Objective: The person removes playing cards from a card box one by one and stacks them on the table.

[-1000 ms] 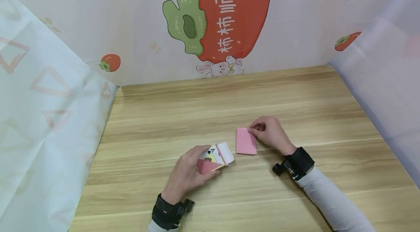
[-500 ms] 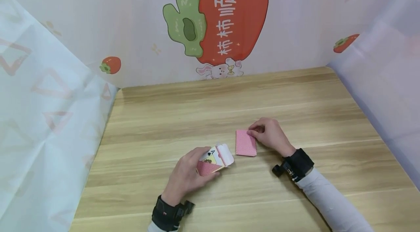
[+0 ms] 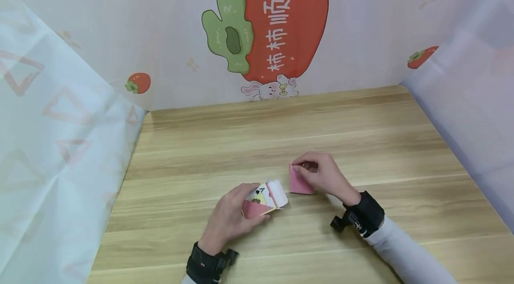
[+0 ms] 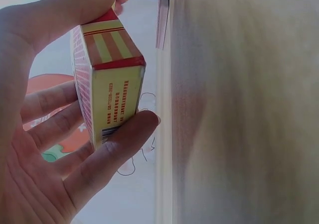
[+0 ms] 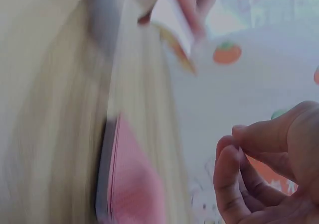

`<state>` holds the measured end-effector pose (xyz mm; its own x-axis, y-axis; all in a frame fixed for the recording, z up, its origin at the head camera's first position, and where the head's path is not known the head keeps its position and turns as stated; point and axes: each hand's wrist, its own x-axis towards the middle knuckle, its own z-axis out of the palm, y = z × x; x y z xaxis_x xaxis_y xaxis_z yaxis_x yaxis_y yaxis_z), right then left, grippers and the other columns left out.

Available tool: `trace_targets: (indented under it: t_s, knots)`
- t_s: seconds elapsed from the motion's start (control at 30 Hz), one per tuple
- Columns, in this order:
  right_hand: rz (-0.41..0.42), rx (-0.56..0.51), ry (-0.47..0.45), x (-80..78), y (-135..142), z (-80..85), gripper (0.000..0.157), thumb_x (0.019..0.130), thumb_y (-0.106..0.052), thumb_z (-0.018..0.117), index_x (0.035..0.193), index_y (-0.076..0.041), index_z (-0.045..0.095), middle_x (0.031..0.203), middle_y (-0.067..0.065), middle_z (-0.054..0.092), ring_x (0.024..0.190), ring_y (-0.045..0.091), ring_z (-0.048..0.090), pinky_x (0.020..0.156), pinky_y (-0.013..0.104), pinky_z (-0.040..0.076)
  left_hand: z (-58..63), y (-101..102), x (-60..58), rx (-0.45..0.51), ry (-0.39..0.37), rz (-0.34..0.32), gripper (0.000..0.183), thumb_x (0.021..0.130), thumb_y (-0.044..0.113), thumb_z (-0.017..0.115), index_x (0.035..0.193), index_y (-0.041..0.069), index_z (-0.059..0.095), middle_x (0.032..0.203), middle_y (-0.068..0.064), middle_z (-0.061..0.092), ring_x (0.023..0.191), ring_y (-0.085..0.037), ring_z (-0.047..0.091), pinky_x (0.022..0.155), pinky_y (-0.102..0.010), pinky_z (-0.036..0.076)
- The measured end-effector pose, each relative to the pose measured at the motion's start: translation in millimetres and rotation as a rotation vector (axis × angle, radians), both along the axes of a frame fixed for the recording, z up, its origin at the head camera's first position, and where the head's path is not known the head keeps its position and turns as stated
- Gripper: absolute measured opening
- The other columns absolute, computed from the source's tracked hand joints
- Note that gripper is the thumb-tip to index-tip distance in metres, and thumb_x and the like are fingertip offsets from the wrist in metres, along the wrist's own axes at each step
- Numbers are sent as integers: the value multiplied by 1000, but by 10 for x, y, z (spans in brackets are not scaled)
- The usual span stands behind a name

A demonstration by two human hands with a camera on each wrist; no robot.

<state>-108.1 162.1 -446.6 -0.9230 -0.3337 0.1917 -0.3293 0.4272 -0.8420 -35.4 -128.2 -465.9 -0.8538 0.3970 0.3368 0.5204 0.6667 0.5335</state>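
My left hand (image 3: 230,215) grips a playing card box (image 3: 257,209), thumb along one side and fingers on the other. The box is tilted, with an ace of spades face on its upper side and its white end flap (image 3: 279,191) opened to the right. In the left wrist view its yellow end (image 4: 115,102) bears red print and a barcode. Right of the box, a squared stack of red-backed cards (image 3: 300,184) lies face down on the table. My right hand (image 3: 324,173) overlaps the stack's upper right part. In the right wrist view its thumb and curled fingertips (image 5: 234,134) meet, nothing visible between them.
The wooden table (image 3: 201,141) runs back to a white curtain (image 3: 172,30) printed with a large persimmon. Pale cloth walls (image 3: 68,177) flank the table at left and right. Both wrists wear black camera bands (image 3: 363,213).
My right hand has shifted left from the stack's upper right corner to over its top. My left hand keeps its grip on the card box. The head view has tilted slightly up.
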Motion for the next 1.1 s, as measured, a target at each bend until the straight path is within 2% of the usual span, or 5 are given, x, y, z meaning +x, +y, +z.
trace_targets:
  t_s: [0.23,0.37,0.53,0.67,1.1]
  knots:
    - [195,-167,-154,194,-213,35,13,92,-6,74,102,1,77,97,12,75,80,20,73,69,31,62,-8,-4,-10,14,1,-28,74,69,43,93,131,14,65,121,3,72,100,-5,66,82,-29,59]
    - [259,-144,-163,261,-293,-7,13,91,-12,76,101,-3,76,96,7,73,78,14,72,69,30,61,-9,-3,-15,23,2,-48,73,70,43,93,131,14,65,122,3,71,102,-6,66,82,-28,59]
    - [277,-115,-203,308,-347,-35,16,88,-18,80,100,-9,74,90,2,72,72,14,72,67,31,61,-11,0,-15,33,10,-79,72,71,42,92,131,13,64,123,3,71,104,-6,67,80,-27,59]
    - [294,-127,-256,332,-365,-48,15,87,-14,80,99,-12,72,90,2,71,73,18,72,68,33,61,-22,1,-11,46,35,-122,73,71,41,92,132,12,64,122,1,71,102,-9,68,79,-28,59]
    - [300,-160,-340,342,-393,-84,17,84,-5,80,94,-4,66,91,11,67,74,22,72,69,32,61,-26,7,-11,57,58,-167,76,69,41,93,132,10,64,123,0,71,104,-11,68,79,-28,58]
